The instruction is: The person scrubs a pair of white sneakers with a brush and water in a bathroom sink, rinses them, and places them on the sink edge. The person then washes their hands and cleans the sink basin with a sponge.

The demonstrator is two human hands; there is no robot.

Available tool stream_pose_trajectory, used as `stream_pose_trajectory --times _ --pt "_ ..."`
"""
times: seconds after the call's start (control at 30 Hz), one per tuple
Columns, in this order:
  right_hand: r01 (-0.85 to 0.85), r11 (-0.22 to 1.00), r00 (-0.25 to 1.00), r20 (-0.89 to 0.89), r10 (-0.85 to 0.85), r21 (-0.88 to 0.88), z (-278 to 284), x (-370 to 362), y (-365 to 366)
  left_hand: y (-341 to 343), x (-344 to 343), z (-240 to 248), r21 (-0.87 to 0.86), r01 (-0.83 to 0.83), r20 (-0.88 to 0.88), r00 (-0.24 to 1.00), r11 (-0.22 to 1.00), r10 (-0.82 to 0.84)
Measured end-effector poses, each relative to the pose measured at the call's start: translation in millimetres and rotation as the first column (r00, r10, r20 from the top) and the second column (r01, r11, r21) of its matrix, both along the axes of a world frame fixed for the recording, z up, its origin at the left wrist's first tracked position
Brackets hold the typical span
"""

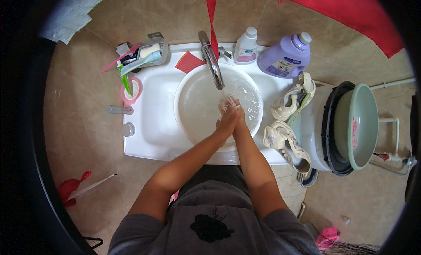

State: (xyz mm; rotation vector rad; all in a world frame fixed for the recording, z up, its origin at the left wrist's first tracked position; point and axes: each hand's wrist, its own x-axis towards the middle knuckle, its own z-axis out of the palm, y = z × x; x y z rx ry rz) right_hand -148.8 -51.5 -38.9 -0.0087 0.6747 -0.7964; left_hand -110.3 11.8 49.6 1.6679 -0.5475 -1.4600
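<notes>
Both hands meet under the chrome tap [212, 64], over a round white basin [186, 123] holding water. My left hand [226, 123] lies against my right hand [238, 116], with fingers stretched toward the spout. Water runs onto the fingertips and splashes white there, blurring them. I can make out no object in either hand. To the right of the hands, the water surface ripples and bubbles.
The basin sits in a white sink [151, 119]. Behind stand a white bottle [246, 48] and a purple jug [285, 57]. White sandals [287, 141] rest at the right, near a green basin [367, 123]. A caddy [160, 55] and tape roll [136, 93] are left.
</notes>
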Motion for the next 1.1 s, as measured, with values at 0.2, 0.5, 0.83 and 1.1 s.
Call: stream_pose_trajectory --times 0.2,0.5,0.83,1.1 --pt "-0.364 0.916 0.923 -0.193 0.332 -0.165 47 -5 17 -25 45 -44 0.06 -0.383 -0.312 0.87 0.922 0.382" --pt "-0.657 0.518 0.344 -0.828 -0.442 -0.549 103 8 -45 -37 68 -64 0.213 -0.358 -0.583 0.7 0.909 0.412" --pt "-0.493 0.605 0.685 -0.708 -0.173 -0.625 116 51 -99 -22 77 -41 0.303 -0.353 -0.469 0.754 0.885 0.461" --pt "-0.306 0.918 0.663 -0.748 0.016 -0.252 63 1 -42 -33 76 -83 0.212 -0.461 -0.409 0.759 0.862 0.506"
